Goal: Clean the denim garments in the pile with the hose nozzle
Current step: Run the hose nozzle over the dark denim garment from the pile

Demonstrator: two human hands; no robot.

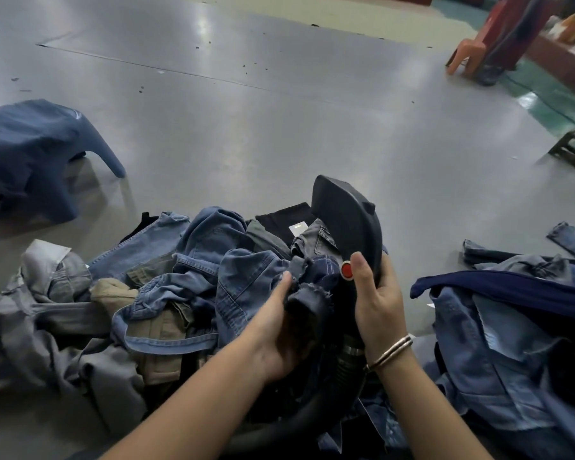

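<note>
A heap of crumpled denim garments (193, 277) — blue, grey and khaki, stitched seams showing — lies at the near edge of the smooth grey desk (279, 134). The right hand (379, 293) wraps its grip around the matte black, dome-shaped hose nozzle (346, 220), thumb beside a round red button (347, 270). The left hand (279, 327) pinches a frayed dark denim piece (307, 293) against the nozzle. A white tag's (296, 229) writing is unreadable.
</note>
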